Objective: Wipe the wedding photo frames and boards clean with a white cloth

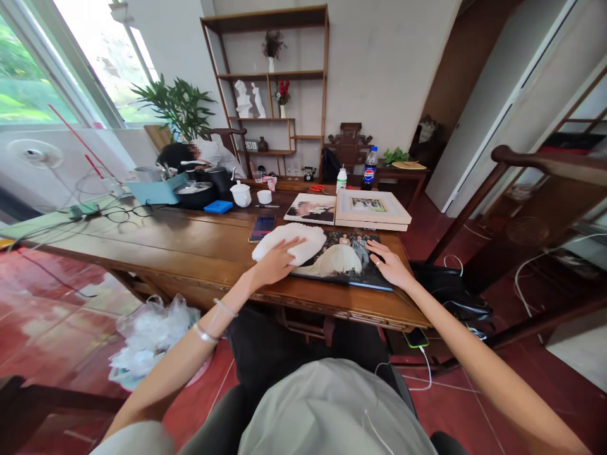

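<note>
A wedding photo album (346,260) lies flat near the front edge of the wooden table, its dark cover showing a couple and a wide white gown. My left hand (277,260) rests flat on a white cloth (303,239), fingers stretched out over it. The cloth covers the album's left part. At the album's right side, my right hand (391,265) touches the cover with its fingers spread, and wears a ring. Just behind the album are a photo-covered book (310,208) and a white framed picture box (372,212). A phone-like dark object (262,227) lies left of them.
A cola bottle (369,169) and a small white bottle (341,180) stand behind the box. Left along the table (208,243) are a lidded white cup (241,194), a blue box (219,206), a pot (194,193), cables and glasses. A person leans at the far side.
</note>
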Motion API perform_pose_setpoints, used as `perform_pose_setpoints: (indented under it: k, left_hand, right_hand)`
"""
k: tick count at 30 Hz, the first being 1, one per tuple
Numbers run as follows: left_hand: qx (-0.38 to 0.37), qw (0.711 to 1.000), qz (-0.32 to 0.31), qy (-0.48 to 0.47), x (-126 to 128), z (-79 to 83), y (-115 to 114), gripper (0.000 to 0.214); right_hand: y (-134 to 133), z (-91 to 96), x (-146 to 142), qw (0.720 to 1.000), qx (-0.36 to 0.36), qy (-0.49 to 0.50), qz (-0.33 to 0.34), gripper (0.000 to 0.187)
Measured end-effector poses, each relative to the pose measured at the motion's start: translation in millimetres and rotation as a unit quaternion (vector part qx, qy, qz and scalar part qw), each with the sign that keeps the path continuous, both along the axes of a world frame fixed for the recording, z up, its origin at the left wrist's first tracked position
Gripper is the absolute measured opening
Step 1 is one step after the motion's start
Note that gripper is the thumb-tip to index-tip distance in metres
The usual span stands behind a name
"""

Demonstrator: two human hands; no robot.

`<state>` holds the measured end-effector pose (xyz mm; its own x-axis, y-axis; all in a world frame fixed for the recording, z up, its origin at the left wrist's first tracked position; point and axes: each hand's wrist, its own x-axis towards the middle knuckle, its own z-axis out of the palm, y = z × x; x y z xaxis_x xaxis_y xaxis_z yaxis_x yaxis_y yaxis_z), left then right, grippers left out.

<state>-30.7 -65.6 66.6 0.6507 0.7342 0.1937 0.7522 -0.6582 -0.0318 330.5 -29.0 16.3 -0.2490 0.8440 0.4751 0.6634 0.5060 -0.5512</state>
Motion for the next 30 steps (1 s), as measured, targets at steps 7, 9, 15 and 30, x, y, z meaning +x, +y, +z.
perform_pose_setpoints:
  k: [7,9,15,30]
  left_hand:
    - [0.015,0.999,-0.035,0.0,12,0.9,-77,0.025]
    - [0.016,0.999,-0.033,-0.004,21,1.9,-62,0.025]
    - [0.026,0.999,0.027,-0.01,36,3.4,40,0.029]
    - [0.025,0.997,-0.064,0.028,65,1.0,-73,0.023]
  right_hand:
    - [-1,1.9,0,1.0,-0.003,0.009,0.006,0.035]
    - [-2,2.9,-1,1.0,-0.007,0.011,0.004,0.035]
    - [-6,6.9,-4,1.0,-0.026,0.014,-0.007,0.037]
    - [-5,7.3,-3,0.999,-0.031,0.003,-0.015,0.04]
